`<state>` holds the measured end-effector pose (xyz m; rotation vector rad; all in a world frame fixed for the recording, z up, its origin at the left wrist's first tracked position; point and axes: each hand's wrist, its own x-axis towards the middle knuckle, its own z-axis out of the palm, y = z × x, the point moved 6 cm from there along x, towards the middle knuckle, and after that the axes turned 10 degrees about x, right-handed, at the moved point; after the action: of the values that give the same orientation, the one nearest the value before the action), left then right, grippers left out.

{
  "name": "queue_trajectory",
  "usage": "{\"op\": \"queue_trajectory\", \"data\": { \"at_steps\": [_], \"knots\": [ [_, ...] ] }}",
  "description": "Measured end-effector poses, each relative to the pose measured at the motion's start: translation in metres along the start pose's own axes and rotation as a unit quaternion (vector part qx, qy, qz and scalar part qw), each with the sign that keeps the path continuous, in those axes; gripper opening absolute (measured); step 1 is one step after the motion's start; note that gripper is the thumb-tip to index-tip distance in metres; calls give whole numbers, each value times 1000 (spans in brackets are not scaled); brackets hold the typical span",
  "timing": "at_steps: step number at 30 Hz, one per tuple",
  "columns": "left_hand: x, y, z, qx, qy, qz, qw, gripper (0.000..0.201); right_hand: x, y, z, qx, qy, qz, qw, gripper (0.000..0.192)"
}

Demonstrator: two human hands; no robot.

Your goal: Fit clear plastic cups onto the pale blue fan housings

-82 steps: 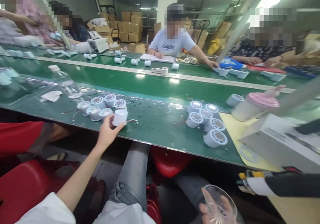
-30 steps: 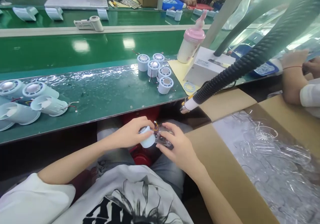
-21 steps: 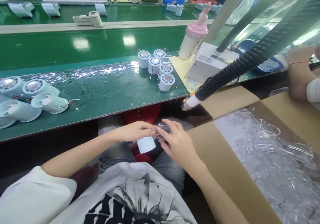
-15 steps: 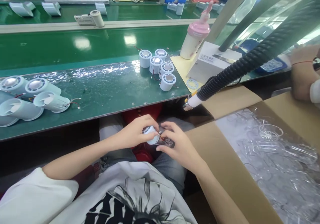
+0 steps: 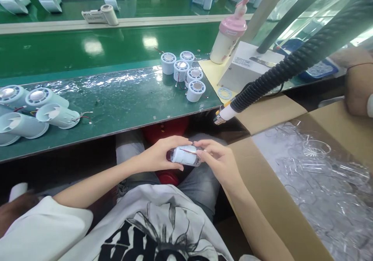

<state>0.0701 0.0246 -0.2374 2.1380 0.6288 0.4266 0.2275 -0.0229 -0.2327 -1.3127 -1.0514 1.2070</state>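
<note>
Two hands meet over the lap, below the bench (image 5: 122, 109) edge. The left hand (image 5: 159, 158) grips a small white plastic cylinder (image 5: 184, 155) lying on its side, a thin red wire running along its top. The right hand (image 5: 220, 160) pinches a clear plastic cap (image 5: 198, 156) at the cylinder's right end, touching it; how far the cap sits over the end cannot be told.

The bench has a dark green mat under a wrinkled, glossy clear film. Five like cylinders (image 5: 186, 74) stand upright in a cluster at its right, round grilles up; more cylinders (image 5: 35, 111) lie tipped at the left, some with loose wires. A ribbed black hose (image 5: 291, 66) with a white nozzle hangs over the bench edge. A cream bottle (image 5: 229, 39) with a pink lid stands beside a white box (image 5: 247, 68).

At right an open cardboard carton (image 5: 268, 210) holds a plastic liner full of clear moulded caps (image 5: 316, 148).
</note>
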Motion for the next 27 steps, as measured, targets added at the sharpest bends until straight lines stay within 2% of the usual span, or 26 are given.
{"op": "queue_trajectory", "data": {
  "at_steps": [3, 5, 6, 8, 9, 11, 14, 19, 27],
  "knots": [
    [1, 0, 4, -140, -32, -63, 988, 64, 1, 3, -2, 58, -24, 9, 998, 24],
    [0, -1, 6, -239, -34, -106, 965, 62, 0, 1, 0, 65, -75, -14, 995, 9],
    [-1, -2, 7, -279, -29, -123, 952, 61, -2, -1, 1, 39, -102, -41, 993, 12],
    [-4, -3, 9, -337, -24, -150, 929, 59, -7, -6, 3, -58, -136, -115, 982, 39],
    [-6, -3, 10, -353, -28, -160, 922, 59, -10, -8, 3, -109, -140, -151, 972, 45],
    [-9, -1, 10, -348, -41, -168, 921, 60, -16, -12, 3, -168, -135, -204, 955, 44],
    [-11, 5, 1, -277, -45, -137, 950, 66, -21, -12, 2, -174, -137, -216, 951, 46],
    [-11, 18, -10, -217, -42, -72, 973, 72, -23, -6, 1, -102, -149, -158, 971, 50],
    [-14, 23, -14, -145, -34, -33, 988, 72, -23, -3, 3, 17, -164, -50, 985, 52]
  ]
}}
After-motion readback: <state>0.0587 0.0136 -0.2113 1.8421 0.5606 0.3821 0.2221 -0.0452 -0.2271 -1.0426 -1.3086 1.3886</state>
